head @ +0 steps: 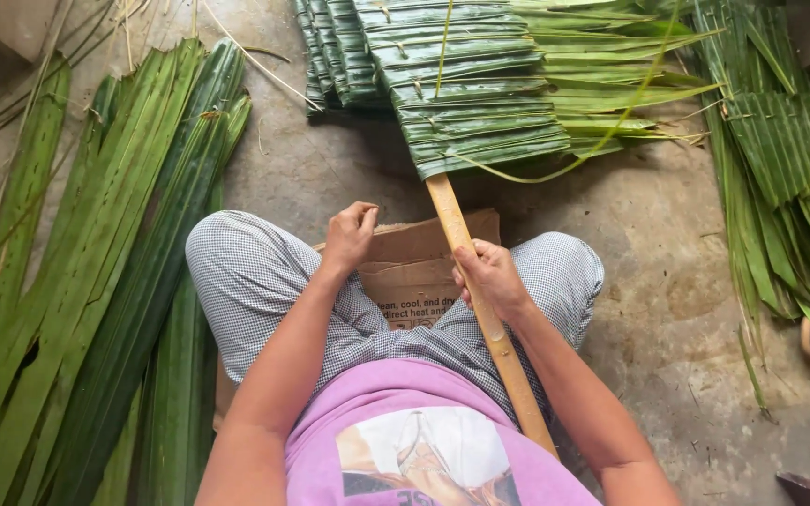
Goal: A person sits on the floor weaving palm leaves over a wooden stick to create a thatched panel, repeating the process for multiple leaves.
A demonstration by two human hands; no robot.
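Note:
A pale bamboo stick (452, 220) runs from my lap up to a panel of folded green palm leaves (480, 103) stitched along it. My right hand (489, 276) is wrapped around the stick just above my knee. My left hand (351, 234) hovers over my left knee with its fingers curled in, and whether it holds anything I cannot tell. I sit cross-legged in checked trousers on a flattened brown cardboard sheet (419, 262).
Long loose green palm leaves (114, 272) lie in a pile on the concrete floor to my left. More woven leaf panels (789, 150) lie at the right. Thin leaf ribs are scattered at the upper left.

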